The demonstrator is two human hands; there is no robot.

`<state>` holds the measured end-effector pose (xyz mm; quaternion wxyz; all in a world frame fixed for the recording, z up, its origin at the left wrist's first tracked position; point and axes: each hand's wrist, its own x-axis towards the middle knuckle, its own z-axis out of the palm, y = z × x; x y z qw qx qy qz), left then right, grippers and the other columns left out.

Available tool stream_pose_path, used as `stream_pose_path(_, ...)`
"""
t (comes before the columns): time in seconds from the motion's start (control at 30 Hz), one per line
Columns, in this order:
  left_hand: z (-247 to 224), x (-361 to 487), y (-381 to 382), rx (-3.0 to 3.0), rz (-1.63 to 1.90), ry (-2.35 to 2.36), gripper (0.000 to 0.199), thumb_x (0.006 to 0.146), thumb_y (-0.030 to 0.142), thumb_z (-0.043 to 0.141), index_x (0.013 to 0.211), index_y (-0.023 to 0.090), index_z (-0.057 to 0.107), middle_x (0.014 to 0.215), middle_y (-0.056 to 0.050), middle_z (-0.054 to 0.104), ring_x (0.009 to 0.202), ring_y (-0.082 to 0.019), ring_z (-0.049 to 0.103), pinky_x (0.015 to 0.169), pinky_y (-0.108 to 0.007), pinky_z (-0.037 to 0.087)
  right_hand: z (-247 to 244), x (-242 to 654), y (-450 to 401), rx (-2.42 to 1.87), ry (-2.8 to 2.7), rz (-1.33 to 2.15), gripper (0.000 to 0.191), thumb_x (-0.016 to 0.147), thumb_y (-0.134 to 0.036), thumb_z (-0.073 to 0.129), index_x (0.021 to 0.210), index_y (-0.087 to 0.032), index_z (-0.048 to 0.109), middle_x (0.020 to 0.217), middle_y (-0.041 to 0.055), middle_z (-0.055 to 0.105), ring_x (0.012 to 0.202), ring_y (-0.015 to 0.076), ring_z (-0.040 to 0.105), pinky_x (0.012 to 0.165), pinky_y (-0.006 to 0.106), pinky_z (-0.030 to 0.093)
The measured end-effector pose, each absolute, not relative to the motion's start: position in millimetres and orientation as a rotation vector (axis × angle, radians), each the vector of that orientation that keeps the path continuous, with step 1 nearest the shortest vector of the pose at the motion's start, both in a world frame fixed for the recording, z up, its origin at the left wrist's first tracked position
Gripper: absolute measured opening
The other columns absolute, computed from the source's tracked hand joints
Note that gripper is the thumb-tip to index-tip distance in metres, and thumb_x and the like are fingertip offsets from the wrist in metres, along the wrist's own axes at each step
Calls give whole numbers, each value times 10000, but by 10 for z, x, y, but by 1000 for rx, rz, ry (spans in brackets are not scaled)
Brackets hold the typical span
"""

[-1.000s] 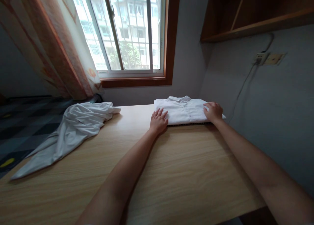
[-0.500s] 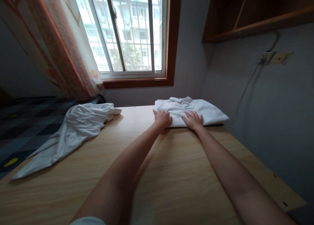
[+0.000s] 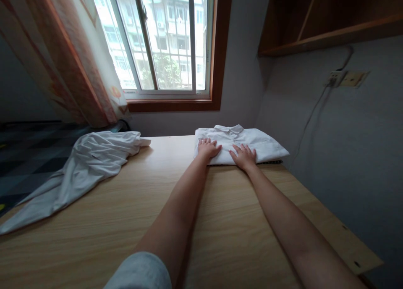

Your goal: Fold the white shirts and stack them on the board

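Observation:
A folded white shirt point(image 3: 264, 144), its collar toward the window, lies flat at the far right of the wooden table. My left hand point(image 3: 208, 148) rests on the left part of its near side, fingers spread. Beside it, my right hand point(image 3: 244, 155) lies palm down on the shirt's near edge, also with fingers apart. Neither hand grips the cloth. A thin dark edge of something shows beneath the shirt; what it is I cannot tell. Another white garment point(image 3: 91, 158) lies crumpled on the table's left side, one end trailing toward the near left.
The wooden table point(image 3: 141, 205) reaches to the wall below a window point(image 3: 166, 41). At left are a curtain point(image 3: 63, 49) and a dark checked bed cover point(image 3: 34, 150). A shelf point(image 3: 333, 32) and a socket with a cord point(image 3: 335, 78) are on the right wall.
My left hand has shifted slightly over the shirt, its fingers now lying farther onto the cloth. The right hand stays at about the same spot. The view has turned slightly right.

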<state>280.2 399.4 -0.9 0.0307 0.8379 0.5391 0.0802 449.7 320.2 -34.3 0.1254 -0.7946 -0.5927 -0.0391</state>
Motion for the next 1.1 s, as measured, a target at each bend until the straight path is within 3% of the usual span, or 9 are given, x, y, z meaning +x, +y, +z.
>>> stream_pose_path(0.17,-24,2496,4035,2380,398,1868,662,976,564,283,1491,180,443,1617,-141,327,1489,-301,302,1187,-474,256,-347,4486,3179,-2301,-1717,-140,594,996,-623,296,1514,-364,427,1598,90,377,1467,306,310,1171,588,153)
stream_pose_path(0.33,-102,2154,3942,2398,445,1878,589,1014,468,246,1423,137,512,1458,-139,558,1357,-259,498,1128,-367,352,-358,4477,3171,-2259,-1683,-140,576,989,-616,337,1488,-360,470,1584,99,401,1461,303,328,1174,576,152)
stream_pose_path(0.5,-157,2135,3797,2461,504,1929,559,1024,337,217,1245,41,637,1312,-220,644,1314,-303,522,1136,-433,329,-381,4491,3150,-2183,-1645,-175,515,988,-555,396,1435,-343,539,1535,86,476,1430,285,375,1169,550,185)
stream_pose_path(0.6,-141,2173,3711,2495,542,1962,510,1001,240,258,1325,28,589,1372,-246,593,1386,-324,444,1161,-492,274,-390,4502,3133,-2143,-1623,-196,442,1007,-418,384,1376,-305,599,1484,76,538,1383,258,431,1156,514,224)
stream_pose_path(0.7,-121,2112,3556,2684,537,1844,553,956,148,312,1493,109,438,1552,-185,428,1474,-287,328,1210,-476,184,-393,4503,3115,-2101,-1619,-232,425,998,-316,371,1325,-270,639,1431,81,586,1317,243,488,1131,468,261)
stream_pose_path(0.9,-71,1520,3045,3050,423,1509,626,895,195,452,1520,209,415,1639,-104,292,1511,-283,243,1243,-481,99,-404,4489,3079,-2069,-1638,-292,439,974,-281,377,1304,-217,659,1345,109,634,1198,255,558,1032,381,350)
stream_pose_path(1.0,29,931,2887,2992,440,1725,628,901,260,471,1524,222,405,1642,-102,287,1507,-279,245,1240,-478,103,-402,4470,3060,-2082,-1680,-296,443,968,-277,382,1305,-191,657,1333,135,627,1170,268,562,1023,394,360)
stream_pose_path(1.1,131,181,2835,2727,477,2164,616,916,284,447,1520,170,403,1637,-141,284,1511,-309,215,1228,-517,94,-364,4398,3019,-2117,-1695,-320,435,971,-257,370,1292,-183,654,1413,148,563,1259,288,498,1099,485,293)
